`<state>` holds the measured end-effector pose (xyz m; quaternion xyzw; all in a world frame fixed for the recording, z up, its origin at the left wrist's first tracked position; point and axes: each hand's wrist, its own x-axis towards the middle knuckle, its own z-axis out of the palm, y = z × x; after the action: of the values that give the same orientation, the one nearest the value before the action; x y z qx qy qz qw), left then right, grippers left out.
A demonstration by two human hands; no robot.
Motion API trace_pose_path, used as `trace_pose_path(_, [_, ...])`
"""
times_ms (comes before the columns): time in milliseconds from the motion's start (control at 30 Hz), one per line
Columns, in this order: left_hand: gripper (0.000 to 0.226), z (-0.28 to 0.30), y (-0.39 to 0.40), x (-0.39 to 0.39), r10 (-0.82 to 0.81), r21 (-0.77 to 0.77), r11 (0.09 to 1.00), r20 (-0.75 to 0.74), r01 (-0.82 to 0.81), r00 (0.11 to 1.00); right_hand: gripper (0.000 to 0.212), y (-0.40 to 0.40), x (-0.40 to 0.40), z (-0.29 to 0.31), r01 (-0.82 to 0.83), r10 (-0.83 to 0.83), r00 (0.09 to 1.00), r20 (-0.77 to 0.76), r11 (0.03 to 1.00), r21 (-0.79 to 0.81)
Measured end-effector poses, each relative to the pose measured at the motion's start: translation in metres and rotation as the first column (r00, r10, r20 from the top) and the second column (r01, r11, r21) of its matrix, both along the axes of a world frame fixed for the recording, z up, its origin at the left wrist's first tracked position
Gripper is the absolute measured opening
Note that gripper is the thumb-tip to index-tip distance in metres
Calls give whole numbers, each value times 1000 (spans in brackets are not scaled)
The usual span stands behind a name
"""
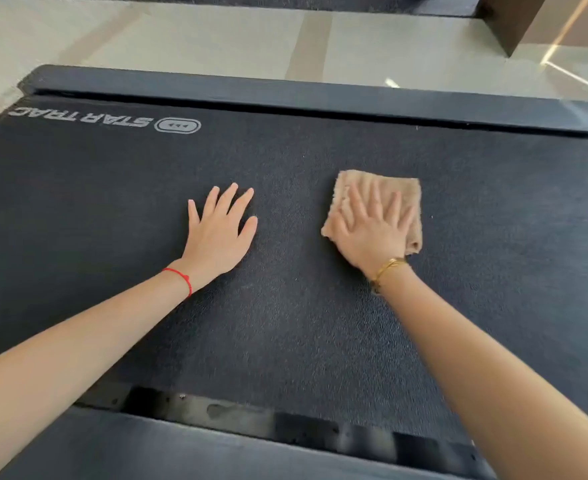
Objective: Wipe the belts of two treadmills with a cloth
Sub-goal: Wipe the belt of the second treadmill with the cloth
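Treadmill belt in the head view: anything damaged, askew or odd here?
Mostly normal. The near side rail beside the belt looks scuffed, with worn, pale patches along its edge. The cloth lies flat under the right hand; the left hand rests flat.

Belt (285, 306): spans the view from left to right, between the far side rail (320, 97) and the near side rail (147, 445).
Logo (105, 121): on the belt at its far left corner, just inside the far side rail, reading upside down from this view.
Left hand (216, 237): flat on the belt, left of centre, fingers spread toward the far rail.
Cloth (382, 188): on the belt, right of centre, apart from the left hand.
Right hand (372, 233): flat on top of the cloth, covering its near part.
Floor (216, 39): beyond the far side rail.
Second machine base (320, 1): across the floor, at the far edge of view.
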<state>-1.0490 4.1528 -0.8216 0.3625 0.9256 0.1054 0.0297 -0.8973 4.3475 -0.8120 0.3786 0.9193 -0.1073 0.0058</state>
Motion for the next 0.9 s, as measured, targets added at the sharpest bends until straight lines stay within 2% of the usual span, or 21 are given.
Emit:
trace_pose_path(100, [57, -2, 7, -14, 37, 15, 999, 1, -37, 999, 63, -18, -24, -4, -204, 204, 978, -49, 979, 14])
trace_pose_path(167, [58, -5, 10, -19, 43, 22, 999, -12, -43, 999, 63, -2, -32, -4, -276, 276, 960, -40, 961, 12])
trace_pose_path(433, [62, -15, 16, -15, 84, 17, 996, -92, -82, 992, 66, 96, -122, 6, -53, 53, 998, 17, 998, -26])
trace_pose_path(500, [62, -14, 17, -14, 93, 24, 996, -95, -91, 991, 66, 93, -159, 6, -83, 84, 996, 12, 995, -47])
trace_pose_path(633, [65, -13, 15, -17, 92, 2, 996, -119, -92, 989, 65, 41, -209, 1, -303, 303, 953, 10, 953, -23])
trace_pose_path(767, [62, -13, 12, -20, 87, 10, 996, -105, -87, 991, 65, 25, -194, -4, -424, 424, 906, 9, 906, -11])
trace_pose_path(900, [59, -11, 13, -19, 101, 46, 994, -69, -97, 993, 64, 63, -134, -1, -297, 297, 955, 2, 954, -50])
